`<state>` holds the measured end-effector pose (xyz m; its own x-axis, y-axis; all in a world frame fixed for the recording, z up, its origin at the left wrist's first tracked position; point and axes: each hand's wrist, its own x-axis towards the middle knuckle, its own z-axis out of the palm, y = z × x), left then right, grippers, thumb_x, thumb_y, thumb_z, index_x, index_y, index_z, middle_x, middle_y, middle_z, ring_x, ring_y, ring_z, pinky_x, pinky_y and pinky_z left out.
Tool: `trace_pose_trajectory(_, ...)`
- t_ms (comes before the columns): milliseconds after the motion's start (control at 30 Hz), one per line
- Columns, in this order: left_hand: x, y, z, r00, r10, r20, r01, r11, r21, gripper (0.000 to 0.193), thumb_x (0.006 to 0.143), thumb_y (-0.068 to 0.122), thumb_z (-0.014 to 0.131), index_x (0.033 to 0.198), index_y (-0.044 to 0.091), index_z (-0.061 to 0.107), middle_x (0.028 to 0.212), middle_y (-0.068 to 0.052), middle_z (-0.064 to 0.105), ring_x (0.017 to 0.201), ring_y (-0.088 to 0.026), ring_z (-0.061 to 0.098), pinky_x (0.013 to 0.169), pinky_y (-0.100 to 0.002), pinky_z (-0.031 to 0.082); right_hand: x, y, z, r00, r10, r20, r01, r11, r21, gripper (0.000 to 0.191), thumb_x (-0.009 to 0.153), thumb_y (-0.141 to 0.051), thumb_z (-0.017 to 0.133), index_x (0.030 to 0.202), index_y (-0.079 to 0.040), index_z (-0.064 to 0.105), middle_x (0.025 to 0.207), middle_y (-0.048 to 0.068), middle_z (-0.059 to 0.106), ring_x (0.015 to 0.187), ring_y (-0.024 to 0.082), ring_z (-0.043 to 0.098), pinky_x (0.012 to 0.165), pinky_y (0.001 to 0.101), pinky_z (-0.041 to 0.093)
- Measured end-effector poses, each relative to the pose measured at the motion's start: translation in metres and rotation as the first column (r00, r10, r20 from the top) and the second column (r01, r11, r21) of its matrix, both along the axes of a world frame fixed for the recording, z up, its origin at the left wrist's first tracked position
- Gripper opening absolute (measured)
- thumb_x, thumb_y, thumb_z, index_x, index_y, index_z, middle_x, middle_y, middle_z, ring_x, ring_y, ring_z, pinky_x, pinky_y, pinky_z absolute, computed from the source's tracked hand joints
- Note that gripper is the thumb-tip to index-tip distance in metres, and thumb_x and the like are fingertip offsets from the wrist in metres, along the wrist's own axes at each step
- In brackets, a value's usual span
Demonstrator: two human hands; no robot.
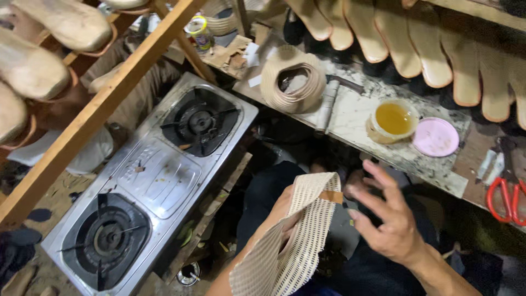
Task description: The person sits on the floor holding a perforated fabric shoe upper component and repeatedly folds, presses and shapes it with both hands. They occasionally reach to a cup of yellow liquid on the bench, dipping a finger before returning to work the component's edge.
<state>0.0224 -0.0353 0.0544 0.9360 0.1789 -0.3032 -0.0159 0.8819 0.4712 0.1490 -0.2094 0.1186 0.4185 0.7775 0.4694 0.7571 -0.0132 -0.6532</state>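
Two hands are low in the head view: the left hand (285, 211) is wrapped in a cream mesh strip (298, 230) and holds it up, and the right hand (386, 219) is open with its fingers spread, just beside the strip's top end. Behind them, a jar (392, 120) of yellow glue and its pink lid (435, 137) sit near the bench (350, 112) front edge, red scissors (507, 192) lie at its right end, and a two-burner stove (150, 183) stands to the left.
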Motion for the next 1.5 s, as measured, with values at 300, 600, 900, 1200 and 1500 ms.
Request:
trace_pose_trajectory(300, 0.003, 0.0, -0.039, 0.996, -0.08, 0.045, 0.07, 0.978, 0.195, 0.027, 0.104, 0.013, 0.061, 0.124, -0.004, 0.069, 0.104, -0.011, 0.075, 0.084, -0.014, 0.074, 0.072, -0.025, 0.06, 0.009, -0.001, 0.001, 0.939, 0.077, 0.336, -0.045, 0.994, -0.104, 0.054, 0.059, -0.007, 0.076, 0.113, -0.01, 0.073, 0.149, 0.021, 0.044, 0.14, 0.046, 0.043, 0.112, 0.0551, 0.039)
trace_pose_trajectory(600, 0.002, -0.012, -0.015, 0.998, -0.061, 0.009, 0.061, 0.997, 0.049, 0.024, 0.105, 0.013, 0.061, 0.119, -0.004, 0.071, 0.101, -0.014, 0.076, 0.082, -0.017, 0.075, 0.073, -0.03, 0.063, 0.013, -0.01, -0.004, 0.916, 0.052, 0.399, -0.037, 0.998, -0.046, 0.042, 0.074, -0.001, 0.078, 0.111, -0.019, 0.077, 0.146, 0.01, 0.051, 0.14, 0.037, 0.048, 0.11, 0.0478, 0.046)
trace_pose_trajectory(900, 0.006, -0.011, -0.015, 0.999, -0.021, 0.043, 0.018, 0.998, 0.06, 0.024, 0.104, 0.011, 0.06, 0.121, -0.003, 0.069, 0.105, -0.012, 0.076, 0.085, -0.016, 0.074, 0.076, -0.028, 0.061, 0.011, -0.005, -0.002, 0.882, 0.008, 0.472, -0.01, 1.0, 0.002, 0.033, 0.081, 0.001, 0.074, 0.109, -0.014, 0.076, 0.14, 0.013, 0.053, 0.136, 0.037, 0.05, 0.103, 0.048, 0.048)
trace_pose_trajectory(1200, 0.004, 0.018, -0.005, 0.985, 0.155, -0.078, -0.135, 0.966, 0.22, 0.024, 0.099, 0.011, 0.057, 0.12, 0.002, 0.067, 0.105, -0.009, 0.076, 0.089, -0.017, 0.075, 0.08, -0.032, 0.062, 0.049, -0.006, -0.005, 0.907, -0.069, 0.416, 0.112, 0.99, -0.081, 0.031, 0.079, 0.0, 0.066, 0.107, -0.008, 0.076, 0.14, 0.016, 0.057, 0.138, 0.04, 0.052, 0.117, 0.0512, 0.044)
trace_pose_trajectory(1500, -0.004, 0.029, -0.028, 0.986, 0.16, -0.042, -0.144, 0.954, 0.262, 0.022, 0.098, 0.007, 0.065, 0.116, -0.004, 0.071, 0.104, -0.014, 0.074, 0.087, -0.02, 0.072, 0.076, -0.034, 0.061, 0.16, 0.025, -0.043, 0.803, -0.254, 0.539, 0.457, 0.842, -0.285, 0.069, 0.064, -0.047, 0.087, 0.117, -0.004, 0.078, 0.153, 0.025, 0.048, 0.14, 0.05, 0.038, 0.099, 0.0608, 0.032)
